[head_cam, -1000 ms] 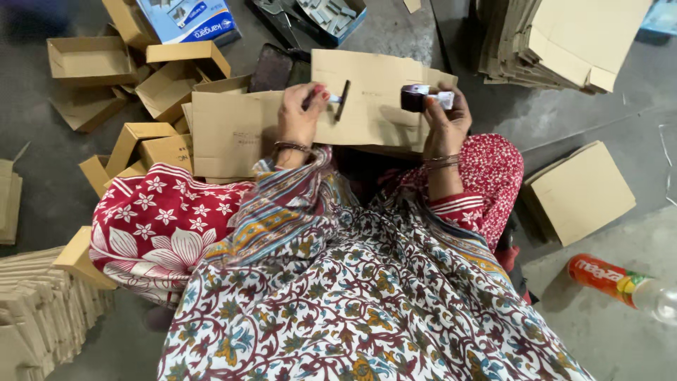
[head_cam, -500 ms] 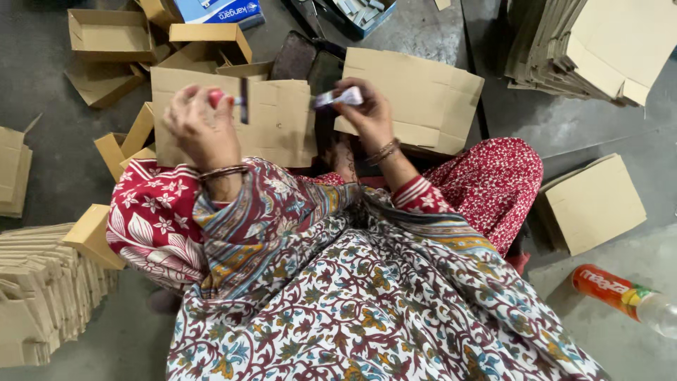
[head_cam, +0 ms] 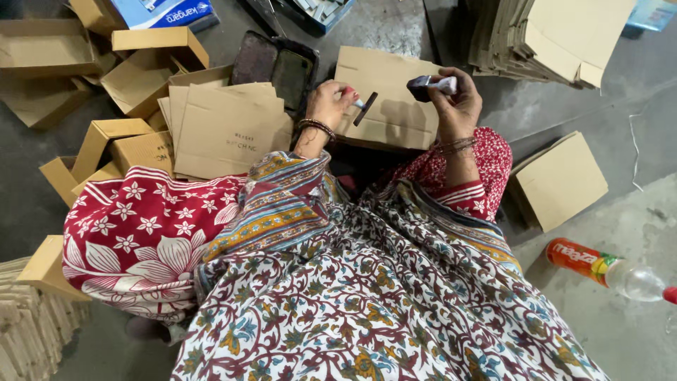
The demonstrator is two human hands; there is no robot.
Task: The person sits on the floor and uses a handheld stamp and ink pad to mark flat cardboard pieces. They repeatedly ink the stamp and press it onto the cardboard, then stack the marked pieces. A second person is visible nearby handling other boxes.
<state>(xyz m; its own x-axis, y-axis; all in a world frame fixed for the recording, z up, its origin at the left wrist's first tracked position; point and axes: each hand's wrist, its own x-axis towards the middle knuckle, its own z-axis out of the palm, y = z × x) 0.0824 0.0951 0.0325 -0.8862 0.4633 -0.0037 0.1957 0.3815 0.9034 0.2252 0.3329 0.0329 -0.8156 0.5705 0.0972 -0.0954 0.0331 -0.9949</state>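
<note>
My left hand (head_cam: pixel 328 104) grips a small rubber stamp with a red and white handle and a dark flat face (head_cam: pixel 364 108), held just above a flat brown cardboard sheet (head_cam: pixel 384 123). My right hand (head_cam: pixel 455 104) holds a second stamp (head_cam: pixel 431 85), dark-headed with a pale handle, over the right part of the same sheet. Left of it lies a pile of flattened cardboard sheets (head_cam: pixel 224 130), the top one bearing dark stamped marks. A black ink pad tray (head_cam: pixel 275 67) lies open behind my left hand.
Folded brown boxes (head_cam: pixel 144 74) are scattered at the left and back. A tall stack of flat cartons (head_cam: pixel 543 35) stands at the back right, one loose carton (head_cam: pixel 560 180) at my right. A plastic bottle (head_cam: pixel 606 268) lies on the floor. Cardboard bundles (head_cam: pixel 28 331) sit at lower left.
Both hands have swung right, from over the left pile to the sheet in front of me. A stamped sheet now lies on top of the left pile.
</note>
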